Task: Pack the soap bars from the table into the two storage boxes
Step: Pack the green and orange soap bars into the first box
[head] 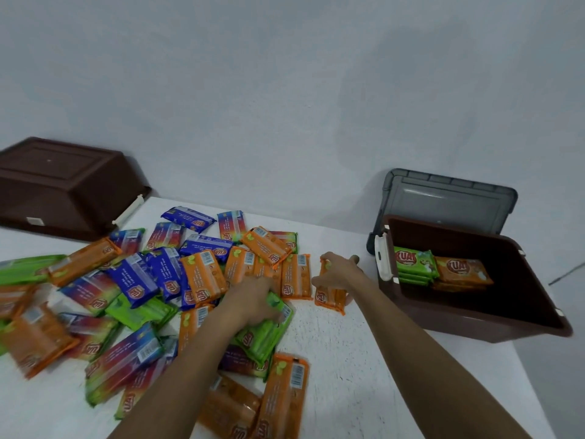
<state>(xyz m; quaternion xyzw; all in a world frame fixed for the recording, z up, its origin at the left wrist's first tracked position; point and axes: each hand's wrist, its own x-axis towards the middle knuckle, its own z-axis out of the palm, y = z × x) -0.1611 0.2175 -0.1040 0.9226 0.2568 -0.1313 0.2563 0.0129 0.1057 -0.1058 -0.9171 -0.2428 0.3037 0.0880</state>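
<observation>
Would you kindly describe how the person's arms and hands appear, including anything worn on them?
Both forearms are bare as far as the frame shows: no sleeve reaches into view. The left hand and right hand wear no gloves, and no watch, bracelet or ring can be made out, though the picture is slightly blurred.
</observation>
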